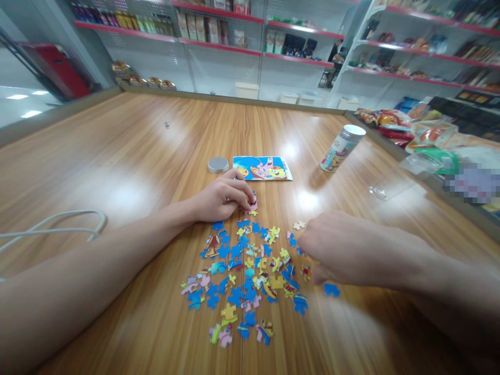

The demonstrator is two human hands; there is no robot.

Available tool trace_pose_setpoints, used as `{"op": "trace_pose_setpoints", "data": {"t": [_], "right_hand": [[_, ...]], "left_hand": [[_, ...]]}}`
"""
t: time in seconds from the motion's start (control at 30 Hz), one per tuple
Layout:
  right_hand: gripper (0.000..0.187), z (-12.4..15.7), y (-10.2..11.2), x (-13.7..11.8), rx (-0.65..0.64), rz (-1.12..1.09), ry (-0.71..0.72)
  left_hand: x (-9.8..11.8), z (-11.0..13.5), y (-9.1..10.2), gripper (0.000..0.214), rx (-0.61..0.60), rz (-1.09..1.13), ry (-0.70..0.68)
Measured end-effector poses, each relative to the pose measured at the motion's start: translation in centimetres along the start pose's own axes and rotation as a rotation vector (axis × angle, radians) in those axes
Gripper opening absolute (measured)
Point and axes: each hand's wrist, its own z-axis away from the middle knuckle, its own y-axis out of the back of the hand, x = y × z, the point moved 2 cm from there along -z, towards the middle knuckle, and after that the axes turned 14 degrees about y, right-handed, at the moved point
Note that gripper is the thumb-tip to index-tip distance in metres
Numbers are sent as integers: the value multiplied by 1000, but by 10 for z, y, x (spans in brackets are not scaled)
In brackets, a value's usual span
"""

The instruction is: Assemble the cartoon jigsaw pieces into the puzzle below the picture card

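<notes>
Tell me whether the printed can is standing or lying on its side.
Standing: the can rests on one round end on the table, its pale other end facing up.

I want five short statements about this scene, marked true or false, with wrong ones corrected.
1. The left hand is at puzzle pieces near the card. True.
2. The can lies on its side. False: it stands upright.
3. The round lid lies left of the card. True.
4. The right hand grips the can. False: it is apart from the can, near puzzle pieces.
5. The white cable is at the right of the view. False: it is at the left.
</notes>
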Motion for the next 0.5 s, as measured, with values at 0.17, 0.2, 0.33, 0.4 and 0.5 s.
{"op": "trace_pose_setpoints", "data": {"t": [0.17, 0.2, 0.33, 0.4, 0.5], "right_hand": [[10, -5, -11, 3, 6, -71, 38], [7, -6, -10, 2, 16, -64, 54], [15, -5, -6, -2, 19, -44, 87], [11, -5, -5, -3, 11, -63, 88], [15, -6, -6, -5, 29, -98, 113]], "left_hand": [[1, -1, 1, 30, -14, -2, 0], [1, -1, 1, 31, -13, -2, -2], [1, 0, 1, 31, -8, -1, -4], [1, 0, 1, 31, -7, -3, -8], [1, 0, 1, 31, -8, -9, -9]]}}
